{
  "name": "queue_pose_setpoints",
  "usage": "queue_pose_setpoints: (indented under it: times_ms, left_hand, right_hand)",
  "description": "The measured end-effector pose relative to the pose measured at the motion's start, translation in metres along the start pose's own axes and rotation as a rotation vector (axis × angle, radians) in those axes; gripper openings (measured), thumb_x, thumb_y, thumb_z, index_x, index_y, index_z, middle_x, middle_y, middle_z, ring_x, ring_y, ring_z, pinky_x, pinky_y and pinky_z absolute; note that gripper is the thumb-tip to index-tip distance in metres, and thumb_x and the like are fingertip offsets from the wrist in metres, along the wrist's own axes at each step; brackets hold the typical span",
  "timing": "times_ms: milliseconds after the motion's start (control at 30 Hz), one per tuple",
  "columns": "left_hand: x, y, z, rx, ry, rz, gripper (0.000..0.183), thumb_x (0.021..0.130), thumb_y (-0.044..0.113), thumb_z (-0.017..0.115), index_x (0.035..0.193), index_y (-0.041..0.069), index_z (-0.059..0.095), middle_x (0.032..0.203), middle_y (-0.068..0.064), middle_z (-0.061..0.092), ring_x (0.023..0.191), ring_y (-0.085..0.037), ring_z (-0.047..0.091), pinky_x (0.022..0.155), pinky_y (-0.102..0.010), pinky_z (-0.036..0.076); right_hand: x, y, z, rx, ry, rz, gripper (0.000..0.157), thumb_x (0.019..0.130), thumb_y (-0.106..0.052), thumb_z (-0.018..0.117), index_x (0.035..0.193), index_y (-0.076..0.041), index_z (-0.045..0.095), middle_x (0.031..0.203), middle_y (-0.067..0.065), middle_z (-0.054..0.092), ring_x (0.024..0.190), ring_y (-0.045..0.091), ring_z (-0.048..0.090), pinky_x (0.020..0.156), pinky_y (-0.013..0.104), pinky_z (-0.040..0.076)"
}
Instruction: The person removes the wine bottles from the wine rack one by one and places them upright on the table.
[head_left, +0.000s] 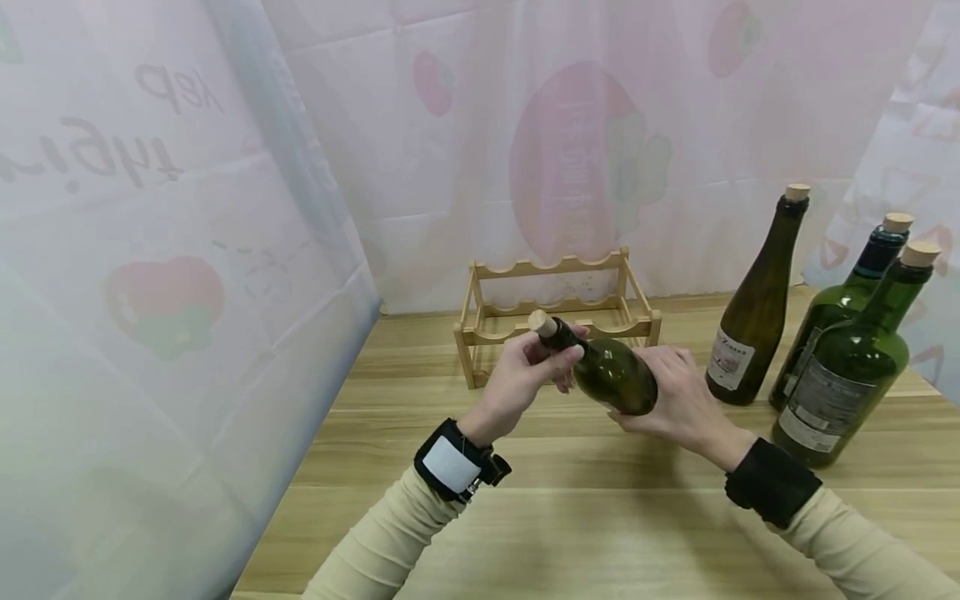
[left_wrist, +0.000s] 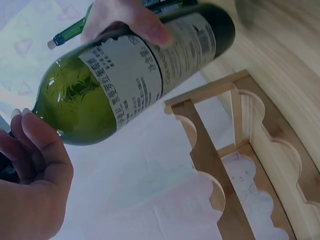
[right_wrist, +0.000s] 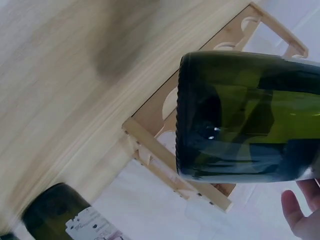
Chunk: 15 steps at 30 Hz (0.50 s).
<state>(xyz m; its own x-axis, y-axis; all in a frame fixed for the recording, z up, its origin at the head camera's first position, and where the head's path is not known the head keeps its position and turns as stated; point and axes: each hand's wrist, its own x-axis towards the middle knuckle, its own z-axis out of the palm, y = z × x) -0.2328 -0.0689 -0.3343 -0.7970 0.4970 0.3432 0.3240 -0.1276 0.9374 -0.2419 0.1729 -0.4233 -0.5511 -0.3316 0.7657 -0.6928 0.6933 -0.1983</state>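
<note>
A green glass wine bottle with a cork in its mouth is held tilted above the table, neck toward the left. My left hand grips it at the neck, just below the cork. My right hand holds the body near the base. In the left wrist view, the bottle's pale printed label shows under the fingers of the right hand. Beyond the bottle stands a light wooden wine rack with scalloped rails; the hands and bottle hide part of its front.
To the right, a dark corked bottle stands upright with two green corked bottles beside it, the nearer one partly covering the other. A printed curtain hangs behind the wood-grain table and along its left side.
</note>
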Motion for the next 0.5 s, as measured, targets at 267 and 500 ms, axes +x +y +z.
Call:
queue_pose_setpoints:
  times_ms: [267,500]
  left_hand:
    - [0.018,0.002,-0.010,-0.005,0.084,-0.033,0.028,0.098,0.014,0.058,0.120,-0.001,0.061,0.084,0.000,0.059,0.065,-0.011,0.055,0.062,-0.021,0.051]
    - [0.027,0.003,-0.009,-0.017,0.088,-0.040,0.028,0.098,0.017,0.058,0.118,-0.002,0.061,0.074,0.001,0.054,0.064,-0.009,0.051,0.064,-0.022,0.052]
  right_hand:
    - [0.005,-0.007,0.001,0.016,-0.009,0.086,0.077,0.052,-0.037,0.089,0.114,-0.002,0.060,0.103,0.014,0.066,0.093,0.028,0.058,0.086,0.048,0.043]
    - [0.007,-0.010,0.002,0.006,-0.012,0.119,0.077,0.050,-0.038,0.089,0.112,-0.001,0.060,0.097,0.012,0.067,0.087,0.025,0.058,0.079,0.045,0.045]
